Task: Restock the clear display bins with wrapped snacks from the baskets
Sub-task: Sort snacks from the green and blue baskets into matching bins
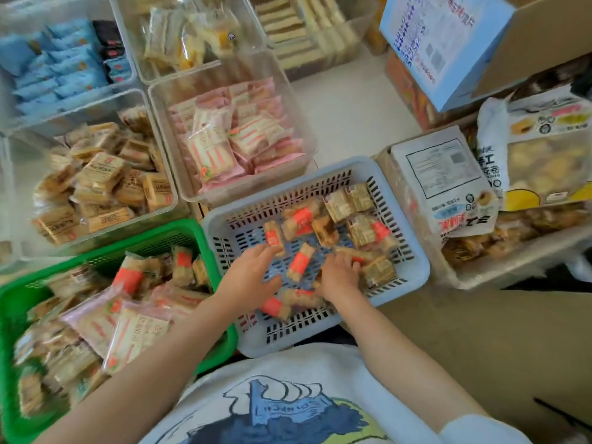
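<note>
Far left: green slotted plastic basket (19, 302), heaped with mixed wrapped snacks, pink-striped packs and tan packs with orange bands. Behind it, clear plastic display bin of tan square packs (96, 174), well filled; next right, clear plastic display bin of pink-striped packs (224, 139), roughly half full. Further clear bins behind hold blue packs and pale cakes. Centre: pale blue-grey slotted plastic basket (413, 251), sparsely loaded, its floor showing between scattered orange-banded snack bars (299, 262) and tan square-wrapped snacks (360, 230). Both hands work inside this basket. Left hand (253, 274): fingers curled down, fingertips touching a small orange-labelled pack (274, 237) at the basket floor; whether it has closed on the pack I cannot tell, motion blur. Right hand (339, 277): fingers curled round a cluster of wrapped snacks near the right wall, gripping them. Right of the basket: opened cardboard carton with a printed label (442, 184); beyond it, a printed snack bag (544, 145). Judgement: step in hand is gathering from the grey basket. To do it well, sort by wrapper while gathering, one kind per hand; tan squares belong in the tan bin. Lift clear of the rim and keep the grip loose, since the snacks likely crush.
</note>
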{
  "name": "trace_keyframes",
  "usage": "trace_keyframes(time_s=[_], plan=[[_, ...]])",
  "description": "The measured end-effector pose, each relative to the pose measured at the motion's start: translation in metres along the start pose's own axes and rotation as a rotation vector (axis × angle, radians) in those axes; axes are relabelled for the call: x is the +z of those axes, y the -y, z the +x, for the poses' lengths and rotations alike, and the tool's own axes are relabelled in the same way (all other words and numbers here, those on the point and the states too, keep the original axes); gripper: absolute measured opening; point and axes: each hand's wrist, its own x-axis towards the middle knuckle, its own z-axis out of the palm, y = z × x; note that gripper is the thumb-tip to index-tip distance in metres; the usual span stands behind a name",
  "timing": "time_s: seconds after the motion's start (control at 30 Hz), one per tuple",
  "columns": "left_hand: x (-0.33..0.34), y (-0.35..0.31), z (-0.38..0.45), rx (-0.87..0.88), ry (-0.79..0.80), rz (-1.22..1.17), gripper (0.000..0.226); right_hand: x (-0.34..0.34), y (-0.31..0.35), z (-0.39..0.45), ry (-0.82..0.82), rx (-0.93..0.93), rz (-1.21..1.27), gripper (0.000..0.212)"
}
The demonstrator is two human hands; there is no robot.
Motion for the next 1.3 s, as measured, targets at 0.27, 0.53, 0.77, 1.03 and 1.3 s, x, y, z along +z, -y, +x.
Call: trace_keyframes(time_s=[0.27, 0.53, 0.77, 1.03, 1.3], plan=[[-0.017, -0.016, 0.017, -0.326, -0.069, -0.701, 0.043, -0.075, -0.008, -0.046, -0.28, -0.336, 0.621, 0.084], [-0.062, 0.027, -0.001, -0.467, -0.41, -1.385, 0.033, -0.141, 0.082, -0.066, -0.451, -0.738, 0.574, 0.082], [-0.11, 0.113, -0.061, -0.479, -0.505, -1.274, 0.025, -0.172, 0.177, -0.054, 0.087, -0.706, 0.862, 0.044], [-0.124, 0.19, -0.048, -0.466, -0.928, -0.342, 0.057, -0.227, 0.262, -0.036, -0.057, -0.404, 1.052, 0.027], [-0.073, 0.23, -0.033, -0.396, -0.598, 0.088, 0.085, -0.247, 0.33, 0.011, 0.039, -0.313, 1.399, 0.032]])
